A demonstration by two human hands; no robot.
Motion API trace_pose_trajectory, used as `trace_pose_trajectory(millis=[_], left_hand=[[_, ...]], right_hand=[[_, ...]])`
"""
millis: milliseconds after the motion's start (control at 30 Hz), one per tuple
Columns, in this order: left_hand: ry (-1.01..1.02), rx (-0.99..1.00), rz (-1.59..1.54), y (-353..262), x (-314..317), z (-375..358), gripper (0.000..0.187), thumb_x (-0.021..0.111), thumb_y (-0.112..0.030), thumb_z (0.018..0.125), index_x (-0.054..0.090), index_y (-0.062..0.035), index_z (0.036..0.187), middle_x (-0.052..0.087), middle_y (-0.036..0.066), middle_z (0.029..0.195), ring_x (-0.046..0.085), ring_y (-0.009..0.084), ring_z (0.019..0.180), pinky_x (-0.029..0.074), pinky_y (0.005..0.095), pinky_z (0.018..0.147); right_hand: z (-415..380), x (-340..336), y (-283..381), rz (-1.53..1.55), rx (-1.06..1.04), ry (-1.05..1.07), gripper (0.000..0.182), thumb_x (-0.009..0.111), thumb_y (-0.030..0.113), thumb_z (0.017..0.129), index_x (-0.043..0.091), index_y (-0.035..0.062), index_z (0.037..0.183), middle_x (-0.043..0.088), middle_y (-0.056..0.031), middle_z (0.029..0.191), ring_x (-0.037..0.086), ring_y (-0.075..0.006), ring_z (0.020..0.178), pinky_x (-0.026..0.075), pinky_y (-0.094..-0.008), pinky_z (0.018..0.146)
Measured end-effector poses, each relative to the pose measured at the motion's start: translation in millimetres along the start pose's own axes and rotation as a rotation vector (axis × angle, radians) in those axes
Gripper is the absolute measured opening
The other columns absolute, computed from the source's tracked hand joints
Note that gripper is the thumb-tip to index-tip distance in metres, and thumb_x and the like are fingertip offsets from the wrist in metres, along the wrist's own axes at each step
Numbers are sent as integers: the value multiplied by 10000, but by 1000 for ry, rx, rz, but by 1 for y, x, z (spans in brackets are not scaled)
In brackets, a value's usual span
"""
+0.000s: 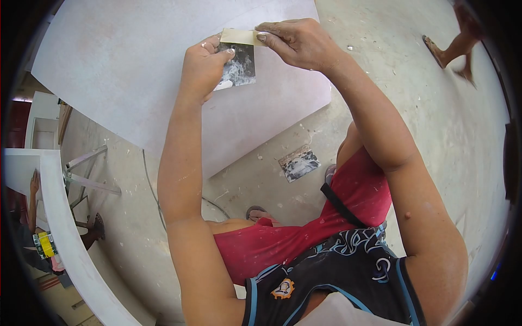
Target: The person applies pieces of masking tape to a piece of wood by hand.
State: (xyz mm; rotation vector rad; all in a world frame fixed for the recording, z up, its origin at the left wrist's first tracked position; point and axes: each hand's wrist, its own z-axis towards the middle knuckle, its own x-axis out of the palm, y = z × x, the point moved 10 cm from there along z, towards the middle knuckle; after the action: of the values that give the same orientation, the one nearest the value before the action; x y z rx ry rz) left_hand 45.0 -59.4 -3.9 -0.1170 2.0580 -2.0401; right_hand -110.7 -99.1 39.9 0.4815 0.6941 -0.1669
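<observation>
My left hand (202, 69) is closed on a dark, flat square plate (240, 65) smeared with white paste, its thumb pressed on the plate's face. In my right hand (299, 43), a pale cream flat scraper (237, 36) is pinched between thumb and fingers. The scraper's long side lies along the plate's top edge, and its left end reaches the fingers of my left hand. Both hands are above a large white panel (125, 70). White residue marks my fingers.
Another paste-smeared flat piece (300, 163) lies on the speckled floor (261, 179) near my feet. A dark cable (152, 185) runs beneath the panel. At left stand a curved white panel (60, 201), a metal stand (89, 174) and a person's arm (33, 193). Another person's legs (454, 51) show upper right.
</observation>
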Motion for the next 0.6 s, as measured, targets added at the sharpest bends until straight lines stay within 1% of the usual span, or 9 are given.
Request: trace_pose_trajectory(millis=[33, 100, 233, 300, 533, 600], left_hand=[[-2, 1, 0, -1, 0, -1, 395, 552, 75, 827, 547, 111, 1220, 668, 134, 1031, 625, 131, 863, 508, 250, 739], [3, 79, -1, -10, 2, -5, 408, 550, 85, 826, 532, 121, 1232, 666, 141, 1044, 633, 131, 853, 518, 247, 732], [-21, 91, -31, -16, 1, -11, 422, 550, 90, 827, 519, 119, 1247, 665, 147, 1046, 638, 136, 859, 524, 248, 745], [-12, 115, -46, -20, -1, -13, 425, 557, 90, 825, 514, 126, 1246, 664, 156, 1046, 642, 142, 860, 531, 242, 751], [-2, 96, -111, -26, -7, -20, 424, 579, 88, 811, 519, 135, 1229, 665, 167, 1030, 654, 152, 843, 548, 250, 728], [30, 91, -136, -25, -5, -20, 426, 589, 84, 804, 526, 132, 1223, 667, 165, 1020, 656, 154, 843, 551, 258, 724]], right_hand=[[1, 1, -2, 1, -2, 0, 294, 581, 333, 905, 715, 92, 1006, 648, -123, 666, 599, -274, 555, 481, -366, 541], [0, -4, -4, -104, -28, -45, 294, 589, 356, 900, 714, 100, 973, 639, -108, 646, 609, -272, 565, 480, -376, 537], [-2, -4, -4, -167, -57, -100, 297, 596, 373, 893, 709, 107, 961, 643, -95, 658, 614, -268, 577, 478, -381, 537], [0, 1, -7, -244, -29, -37, 302, 627, 344, 893, 702, 134, 1096, 687, -83, 774, 612, -230, 587, 508, -331, 572], [2, 0, -5, -190, -49, -79, 303, 634, 348, 885, 702, 148, 1101, 669, -78, 745, 605, -227, 591, 501, -330, 568], [2, 1, -11, -158, 2, -59, 333, 610, 407, 880, 706, 143, 1059, 679, -86, 751, 642, -258, 656, 502, -366, 591]])
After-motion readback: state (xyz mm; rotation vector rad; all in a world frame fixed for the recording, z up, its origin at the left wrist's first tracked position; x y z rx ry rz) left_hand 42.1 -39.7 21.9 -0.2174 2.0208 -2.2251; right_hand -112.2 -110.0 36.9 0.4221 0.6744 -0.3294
